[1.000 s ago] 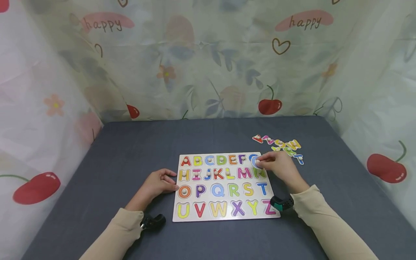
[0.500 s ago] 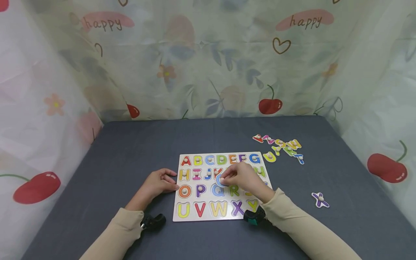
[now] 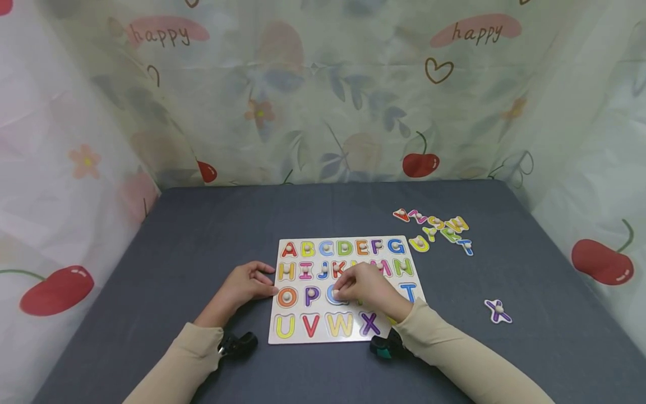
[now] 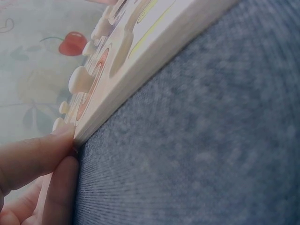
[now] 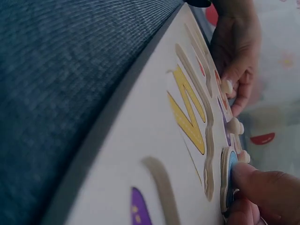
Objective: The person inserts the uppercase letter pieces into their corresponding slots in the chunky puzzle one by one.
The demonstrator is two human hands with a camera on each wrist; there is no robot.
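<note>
A letter puzzle board (image 3: 353, 338) lies on the dark cloth, with knobbed letters A to P seated in it. My right hand (image 3: 368, 287) pinches the knob of the blue letter Q piece (image 3: 330, 295), which overlaps the Q recess in the third row. In the right wrist view this blue piece (image 5: 228, 178) shows its thick edge right at the board's surface, the thumb against its knob. My left hand (image 3: 248, 281) holds the board's left edge. Its thumb (image 4: 51, 145) lies at the rim, with a finger just below in the left wrist view.
Several loose letter pieces, among them a yellow U (image 3: 419, 243) and a blue T (image 3: 465, 247), lie beyond the board's upper right corner. A purple X piece (image 3: 498, 311) sits alone to the right. A patterned curtain (image 3: 313, 101) surrounds the table.
My right hand has carried the blue Q piece from the board's upper right corner, leftward and nearer, down to the third row. The left hand has stayed at the left edge.
</note>
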